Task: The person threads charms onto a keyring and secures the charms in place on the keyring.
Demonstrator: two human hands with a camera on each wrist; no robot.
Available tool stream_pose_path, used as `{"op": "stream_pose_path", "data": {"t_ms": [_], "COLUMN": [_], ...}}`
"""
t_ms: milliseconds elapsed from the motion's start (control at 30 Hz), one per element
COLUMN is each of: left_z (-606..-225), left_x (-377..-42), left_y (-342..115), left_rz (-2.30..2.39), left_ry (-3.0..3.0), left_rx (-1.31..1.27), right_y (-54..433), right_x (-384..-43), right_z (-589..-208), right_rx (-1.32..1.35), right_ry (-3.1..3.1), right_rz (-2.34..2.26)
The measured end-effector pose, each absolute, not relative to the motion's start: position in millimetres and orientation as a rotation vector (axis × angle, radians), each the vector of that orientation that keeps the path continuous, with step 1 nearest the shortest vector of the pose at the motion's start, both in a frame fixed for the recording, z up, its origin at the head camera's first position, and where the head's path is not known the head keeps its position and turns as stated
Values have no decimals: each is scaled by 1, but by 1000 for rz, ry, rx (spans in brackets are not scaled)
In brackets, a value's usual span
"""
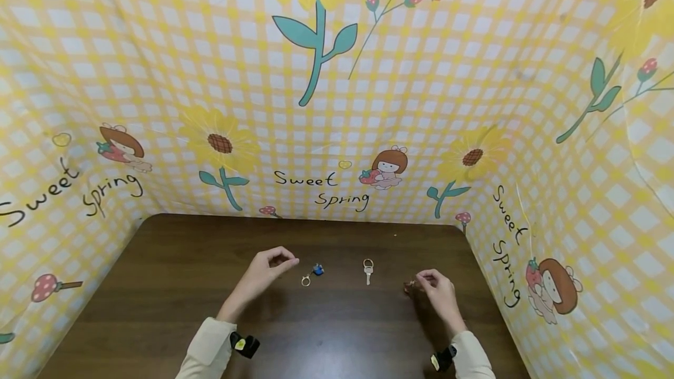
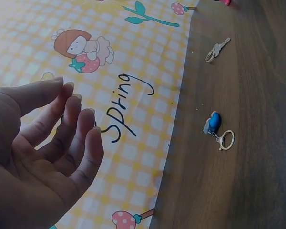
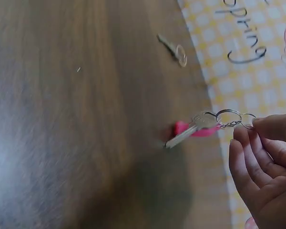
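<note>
My right hand (image 1: 438,296) pinches a small metal ring at the right of the table. From it hang a chain, a larger split ring, a silver key (image 3: 183,137) and a pink keychain charm (image 3: 207,131), low over the table in the right wrist view. My left hand (image 1: 268,269) hovers left of a blue keychain charm (image 1: 318,269), its fingers loosely bent and the thumb tip close to the index fingertip. Nothing shows in its grasp. The blue charm lies on the table with a chain and a gold-coloured ring (image 2: 226,140).
Between the hands, another key (image 1: 368,274) with its own ring lies on the dark wooden table (image 1: 316,332). A yellow checked cloth (image 1: 326,133) with printed flowers stands around the table's back and sides. Each wrist wears a black strapped camera.
</note>
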State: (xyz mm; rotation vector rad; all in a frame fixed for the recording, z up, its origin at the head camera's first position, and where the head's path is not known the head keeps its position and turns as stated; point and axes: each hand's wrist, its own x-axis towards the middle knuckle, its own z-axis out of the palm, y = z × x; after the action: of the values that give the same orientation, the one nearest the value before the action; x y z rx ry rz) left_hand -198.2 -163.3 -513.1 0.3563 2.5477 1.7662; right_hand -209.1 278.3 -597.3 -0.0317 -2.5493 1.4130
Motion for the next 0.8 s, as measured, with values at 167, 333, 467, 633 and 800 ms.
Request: {"op": "stream_pose_path", "data": {"t_ms": [167, 333, 467, 633, 800], "left_z": [-515, -518, -521, -522, -523], "left_x": [-198, -197, -197, -196, -195], "left_y": [-165, -167, -167, -166, -165], "left_rz": [1759, 1767, 1782, 1755, 1713], "left_ry": [2545, 2537, 2529, 2538, 2562], "left_rx": [341, 336, 329, 306, 279], "right_y": [289, 297, 303, 316, 329], "right_x": [-206, -203, -199, -193, -187], "right_z": [-608, -616, -621, -624, -622], "right_rx": [-133, -209, -268, -332, -434], "right_ry": [-2524, -2490, -2497, -2523, -2527], "right_rz": [1502, 1568, 1549, 1471, 1305]}}
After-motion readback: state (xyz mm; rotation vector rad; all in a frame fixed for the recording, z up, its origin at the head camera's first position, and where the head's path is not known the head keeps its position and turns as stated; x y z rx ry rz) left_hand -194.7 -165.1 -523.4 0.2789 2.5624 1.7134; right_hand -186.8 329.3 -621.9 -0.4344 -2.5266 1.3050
